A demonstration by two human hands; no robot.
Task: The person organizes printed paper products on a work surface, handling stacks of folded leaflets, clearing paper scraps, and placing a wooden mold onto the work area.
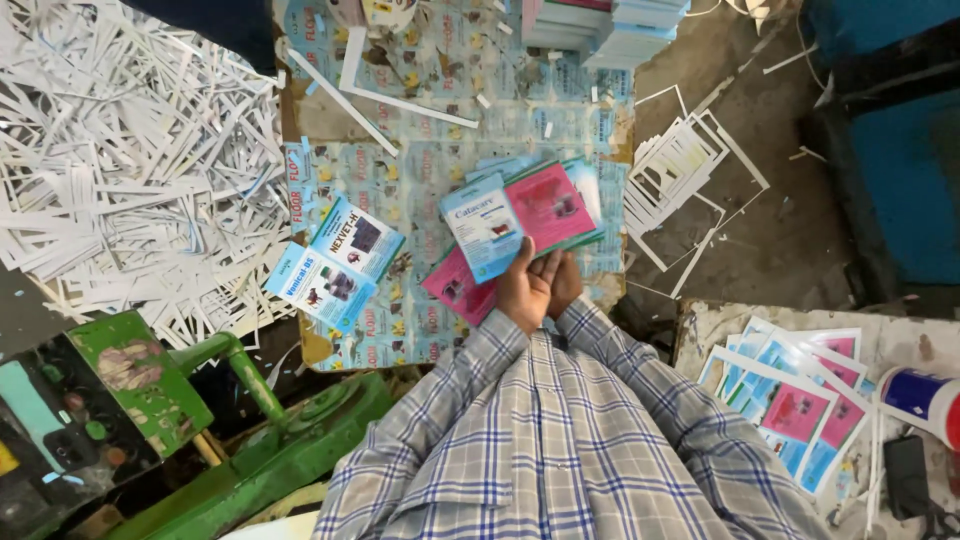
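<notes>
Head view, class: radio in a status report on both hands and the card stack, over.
Left hand and right hand together, gripping the pink-and-blue card stack at its near edge. Stack fanned over the patterned board. Two loose blue cards lie left, apart.

Held stack: flat printed carton blanks (520, 215), blue-white and pink, fanned near the counter's (400, 180) middle, gripped from below by both hands, the left hand (522, 290) and the right hand (563, 283) touching.
Loose pair: two blue-white carton blanks (335, 262), overlapping, at the counter's left edge.
Counter cover: pale blue printed sheets with small yellow motifs.
Far edge: stacked white and pink packs (600, 28), far right corner.
Side surface: blue-and-pink blanks (800, 400), fanned; cylindrical container (925, 400), white, blue label, red band.
</notes>
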